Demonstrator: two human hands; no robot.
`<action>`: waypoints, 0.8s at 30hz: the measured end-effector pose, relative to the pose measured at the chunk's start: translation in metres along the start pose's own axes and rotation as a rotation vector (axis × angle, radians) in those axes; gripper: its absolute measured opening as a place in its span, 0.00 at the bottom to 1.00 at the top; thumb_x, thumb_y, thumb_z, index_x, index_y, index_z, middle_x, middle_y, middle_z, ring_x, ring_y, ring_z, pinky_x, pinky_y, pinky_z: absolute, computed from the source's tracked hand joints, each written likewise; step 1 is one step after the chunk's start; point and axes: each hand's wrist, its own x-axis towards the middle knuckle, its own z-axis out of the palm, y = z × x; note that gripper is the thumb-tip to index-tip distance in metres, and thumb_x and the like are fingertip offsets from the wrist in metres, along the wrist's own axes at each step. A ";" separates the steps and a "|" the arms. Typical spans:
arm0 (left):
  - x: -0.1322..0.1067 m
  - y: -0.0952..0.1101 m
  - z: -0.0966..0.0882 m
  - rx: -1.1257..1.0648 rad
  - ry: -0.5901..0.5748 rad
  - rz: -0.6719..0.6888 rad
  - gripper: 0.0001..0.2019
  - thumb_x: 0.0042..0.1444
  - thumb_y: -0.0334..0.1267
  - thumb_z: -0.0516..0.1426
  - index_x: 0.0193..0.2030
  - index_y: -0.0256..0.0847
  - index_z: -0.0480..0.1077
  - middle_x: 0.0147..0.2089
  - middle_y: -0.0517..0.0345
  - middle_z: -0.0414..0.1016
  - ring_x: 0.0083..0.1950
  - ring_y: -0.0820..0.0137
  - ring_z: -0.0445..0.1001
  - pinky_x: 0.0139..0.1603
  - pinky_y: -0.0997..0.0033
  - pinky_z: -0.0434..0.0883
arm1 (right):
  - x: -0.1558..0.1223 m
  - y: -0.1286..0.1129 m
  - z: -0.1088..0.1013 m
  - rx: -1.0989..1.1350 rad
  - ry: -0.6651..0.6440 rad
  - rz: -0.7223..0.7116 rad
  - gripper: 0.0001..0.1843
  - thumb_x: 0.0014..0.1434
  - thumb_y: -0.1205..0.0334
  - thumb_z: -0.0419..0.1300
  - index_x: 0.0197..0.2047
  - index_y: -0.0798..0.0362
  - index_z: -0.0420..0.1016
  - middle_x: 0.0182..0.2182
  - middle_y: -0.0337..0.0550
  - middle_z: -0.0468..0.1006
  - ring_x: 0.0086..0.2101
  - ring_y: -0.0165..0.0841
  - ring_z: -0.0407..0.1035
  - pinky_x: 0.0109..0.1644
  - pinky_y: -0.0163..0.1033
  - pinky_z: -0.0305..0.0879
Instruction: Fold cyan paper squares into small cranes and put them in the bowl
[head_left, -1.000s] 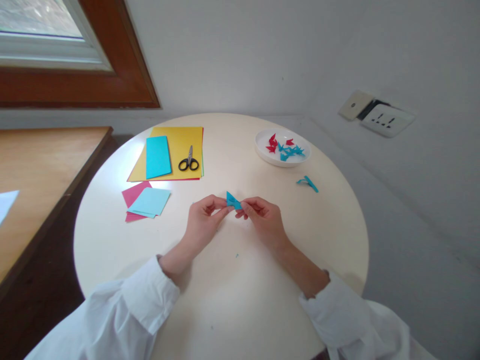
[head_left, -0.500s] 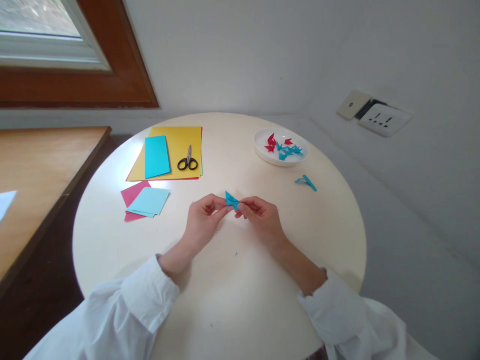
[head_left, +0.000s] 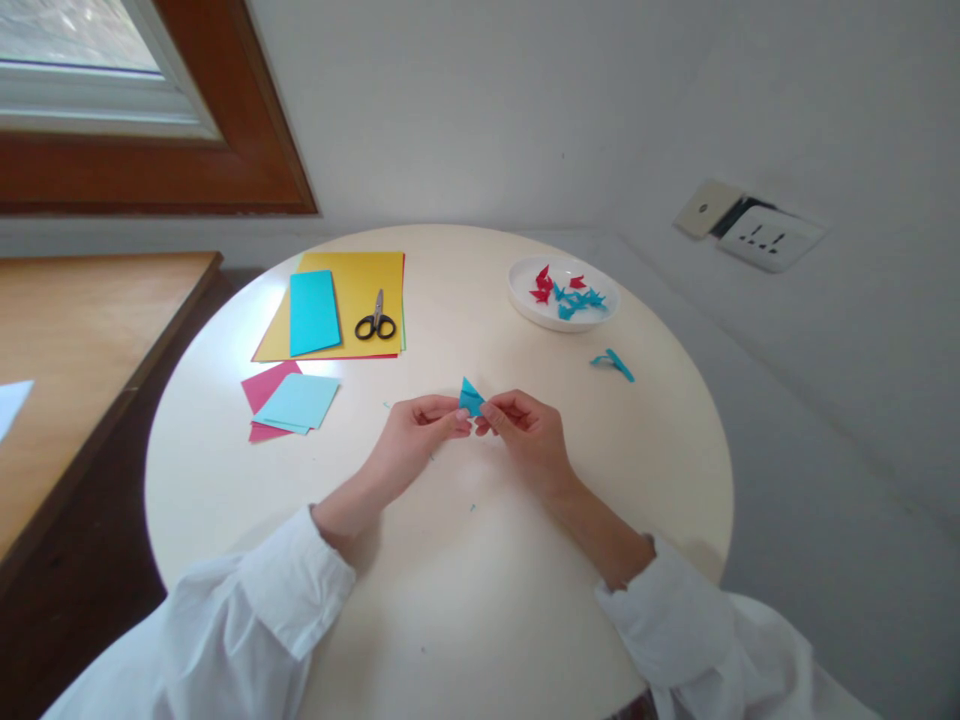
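A small folded piece of blue paper (head_left: 471, 397) is held up over the middle of the round table (head_left: 450, 600), one corner pointing upward. My left hand (head_left: 420, 430) pinches its left lower edge between thumb and fingers. On the other side, my right hand (head_left: 529, 435) grips the right lower corner, thumb in front. The fingertips cover the paper's lower part. Tiny blue scraps (head_left: 472, 508) lie on the tabletop near my hands.
Black-handled scissors (head_left: 376, 318) and a blue paper rectangle (head_left: 315, 313) rest on yellow sheets (head_left: 360, 265) at the back left. Nearer are pale blue squares (head_left: 300, 402) over pink paper (head_left: 268, 385). A white dish (head_left: 564, 318) holds red and blue folded pieces; blue strips (head_left: 616, 365) lie beside it.
The blue paper has turned so its point stands more upright and shifted slightly right. My left hand has moved a little right, its fingers straighter along the paper's edge.
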 end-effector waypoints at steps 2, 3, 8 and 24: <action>0.000 0.000 0.000 0.038 -0.005 0.027 0.08 0.47 0.39 0.61 0.30 0.35 0.75 0.31 0.54 0.78 0.35 0.71 0.74 0.41 0.69 0.69 | 0.000 0.000 0.000 0.006 -0.002 -0.001 0.12 0.48 0.53 0.62 0.25 0.52 0.70 0.19 0.37 0.75 0.22 0.29 0.69 0.29 0.36 0.67; 0.000 0.000 0.000 0.056 0.012 0.034 0.08 0.47 0.39 0.61 0.30 0.35 0.75 0.30 0.54 0.77 0.34 0.71 0.74 0.39 0.70 0.69 | 0.000 0.001 0.000 0.008 -0.003 -0.004 0.11 0.48 0.53 0.62 0.25 0.53 0.70 0.19 0.37 0.74 0.22 0.29 0.69 0.29 0.35 0.67; 0.000 0.002 0.000 0.090 0.081 0.031 0.07 0.45 0.39 0.62 0.26 0.37 0.74 0.27 0.56 0.77 0.31 0.72 0.73 0.35 0.72 0.68 | 0.001 0.003 0.001 -0.006 -0.015 0.000 0.11 0.48 0.54 0.62 0.25 0.53 0.71 0.19 0.37 0.74 0.23 0.28 0.69 0.30 0.35 0.67; -0.001 0.004 0.004 0.286 0.175 0.022 0.11 0.42 0.42 0.61 0.22 0.35 0.71 0.20 0.60 0.70 0.22 0.78 0.62 0.23 0.76 0.56 | 0.002 0.007 0.002 -0.057 0.012 -0.057 0.07 0.48 0.58 0.61 0.26 0.53 0.73 0.23 0.38 0.74 0.26 0.29 0.67 0.31 0.35 0.63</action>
